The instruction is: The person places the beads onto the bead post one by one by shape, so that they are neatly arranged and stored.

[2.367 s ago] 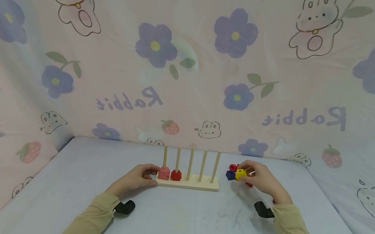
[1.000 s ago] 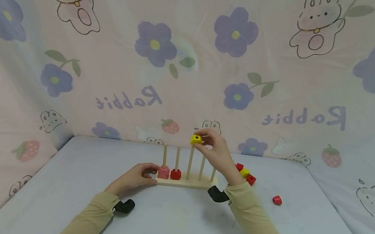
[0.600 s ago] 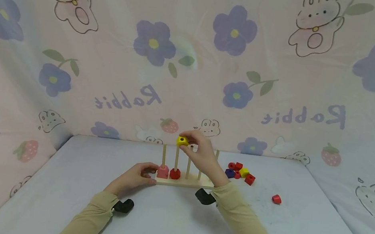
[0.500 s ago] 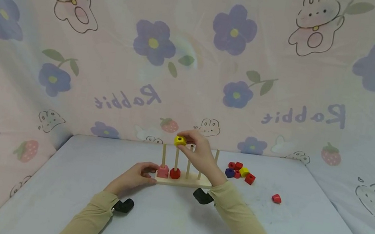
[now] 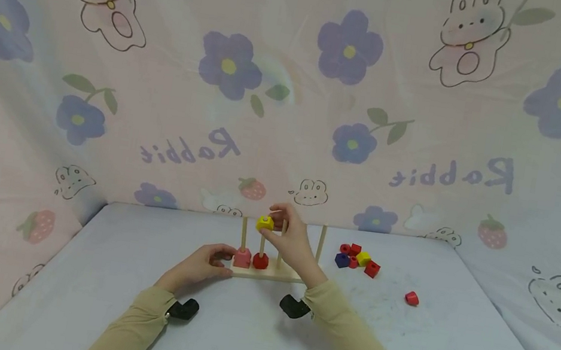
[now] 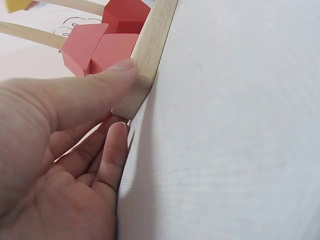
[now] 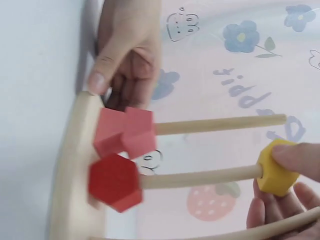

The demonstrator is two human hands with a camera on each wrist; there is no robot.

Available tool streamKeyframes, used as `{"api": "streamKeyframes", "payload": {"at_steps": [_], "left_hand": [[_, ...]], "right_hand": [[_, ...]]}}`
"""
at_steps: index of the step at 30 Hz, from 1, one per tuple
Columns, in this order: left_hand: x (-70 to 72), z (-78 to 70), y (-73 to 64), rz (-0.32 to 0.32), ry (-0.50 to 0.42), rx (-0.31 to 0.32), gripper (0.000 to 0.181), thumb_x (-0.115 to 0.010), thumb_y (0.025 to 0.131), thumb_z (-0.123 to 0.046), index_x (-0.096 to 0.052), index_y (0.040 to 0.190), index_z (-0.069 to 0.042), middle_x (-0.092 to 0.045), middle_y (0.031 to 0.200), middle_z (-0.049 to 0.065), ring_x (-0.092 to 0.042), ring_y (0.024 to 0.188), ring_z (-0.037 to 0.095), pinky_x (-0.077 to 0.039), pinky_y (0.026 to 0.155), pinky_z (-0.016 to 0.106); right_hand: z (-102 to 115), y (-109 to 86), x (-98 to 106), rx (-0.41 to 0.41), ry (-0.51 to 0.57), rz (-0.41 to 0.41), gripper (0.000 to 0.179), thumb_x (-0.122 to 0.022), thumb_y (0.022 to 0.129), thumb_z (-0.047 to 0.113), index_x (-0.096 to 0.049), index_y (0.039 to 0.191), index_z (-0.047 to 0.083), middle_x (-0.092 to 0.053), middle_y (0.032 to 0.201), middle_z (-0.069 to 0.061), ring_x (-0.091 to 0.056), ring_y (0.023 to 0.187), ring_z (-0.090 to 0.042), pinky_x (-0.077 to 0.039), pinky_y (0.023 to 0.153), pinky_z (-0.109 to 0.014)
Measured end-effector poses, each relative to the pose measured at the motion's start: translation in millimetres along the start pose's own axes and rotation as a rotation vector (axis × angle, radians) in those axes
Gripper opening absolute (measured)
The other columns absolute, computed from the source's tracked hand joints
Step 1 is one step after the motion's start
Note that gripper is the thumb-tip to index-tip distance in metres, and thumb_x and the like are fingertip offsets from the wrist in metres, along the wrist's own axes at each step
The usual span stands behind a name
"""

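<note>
A wooden peg stand has a flat base [image 5: 268, 276] and several upright pegs. My left hand [image 5: 202, 265] holds the base's left end, with the thumb on the near edge beside the pink beads [image 6: 107, 50]. Those pink beads sit at the bottom of the leftmost peg [image 7: 220, 124]. A red faceted bead [image 7: 115, 182] lies at the foot of the second peg [image 5: 262, 245]. Around that second peg's upper end is a yellow faceted bead [image 5: 264, 224], pinched between thumb and fingers of my right hand [image 5: 294, 245]. This hand partly hides the pegs farther right.
To the right of the stand lies a loose cluster of red beads [image 5: 372, 269], another yellow bead [image 5: 363, 259] and a dark blue bead [image 5: 342, 260]. One red piece [image 5: 411, 298] lies apart on the white table [image 5: 234, 337]. A patterned cloth [image 5: 290, 110] hangs behind.
My right hand has brought the yellow bead from the cluster leftward to the second peg and lowered it over the tip. My left hand stays at the base's end.
</note>
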State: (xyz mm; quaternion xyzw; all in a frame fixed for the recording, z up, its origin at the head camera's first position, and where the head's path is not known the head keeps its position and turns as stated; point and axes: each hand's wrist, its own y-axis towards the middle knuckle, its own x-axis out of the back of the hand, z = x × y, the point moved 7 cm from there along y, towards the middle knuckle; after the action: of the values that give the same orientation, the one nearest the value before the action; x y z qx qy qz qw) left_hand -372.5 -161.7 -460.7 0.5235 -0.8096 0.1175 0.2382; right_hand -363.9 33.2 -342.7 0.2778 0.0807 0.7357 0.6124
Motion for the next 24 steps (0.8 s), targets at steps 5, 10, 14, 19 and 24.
{"api": "streamKeyframes", "payload": {"at_steps": [5, 10, 14, 19, 24], "left_hand": [[1.0, 0.2, -1.7, 0.006, -0.003, 0.003, 0.046, -0.075, 0.083, -0.014, -0.059, 0.126, -0.008, -0.059, 0.121, 0.006, -0.056, 0.103, 0.022, -0.045, 0.089, 0.037], [1.7, 1.3, -2.4, 0.003, -0.009, 0.005, 0.047, -0.076, 0.083, -0.016, -0.058, 0.126, -0.008, -0.059, 0.121, 0.007, -0.056, 0.104, 0.022, -0.045, 0.09, 0.039], [2.0, 1.6, -3.0, 0.0, -0.02, 0.008, 0.047, -0.076, 0.083, -0.016, -0.059, 0.126, -0.008, -0.058, 0.121, 0.007, -0.057, 0.101, 0.022, -0.046, 0.089, 0.038], [1.0, 0.2, -2.6, 0.002, -0.018, -0.003, 0.047, -0.076, 0.083, -0.014, -0.058, 0.126, -0.007, -0.058, 0.12, 0.009, -0.058, 0.097, 0.021, -0.046, 0.086, 0.034], [-0.1, -1.7, -2.1, 0.006, 0.005, -0.006, 0.048, -0.075, 0.083, -0.015, -0.057, 0.127, -0.006, -0.058, 0.121, 0.01, -0.058, 0.096, 0.02, -0.047, 0.086, 0.033]], "right_hand": [[-26, -11.1, -10, -0.144, 0.075, 0.012, 0.044, -0.072, 0.08, -0.007, -0.049, 0.117, -0.003, -0.06, 0.106, -0.016, -0.062, 0.093, -0.026, -0.051, 0.083, -0.032], [-44, -19.8, -16, -0.27, 0.035, 0.03, 0.032, -0.071, 0.081, -0.006, -0.057, 0.109, -0.003, -0.062, 0.103, -0.013, -0.06, 0.092, -0.023, -0.05, 0.085, -0.033], [-53, -24.2, -19, -0.317, -0.006, 0.049, 0.027, -0.07, 0.082, -0.004, -0.059, 0.107, -0.001, -0.063, 0.102, -0.01, -0.059, 0.093, -0.023, -0.049, 0.086, -0.036], [-57, -30.1, -19, -0.319, -0.05, 0.051, 0.029, -0.07, 0.083, -0.003, -0.059, 0.109, 0.002, -0.062, 0.105, -0.009, -0.059, 0.099, -0.026, -0.048, 0.09, -0.039], [-48, -40.0, -11, -0.248, -0.092, 0.089, 0.047, -0.069, 0.082, -0.001, -0.051, 0.125, 0.002, -0.059, 0.119, -0.016, -0.055, 0.112, -0.035, -0.042, 0.097, -0.047]]}}
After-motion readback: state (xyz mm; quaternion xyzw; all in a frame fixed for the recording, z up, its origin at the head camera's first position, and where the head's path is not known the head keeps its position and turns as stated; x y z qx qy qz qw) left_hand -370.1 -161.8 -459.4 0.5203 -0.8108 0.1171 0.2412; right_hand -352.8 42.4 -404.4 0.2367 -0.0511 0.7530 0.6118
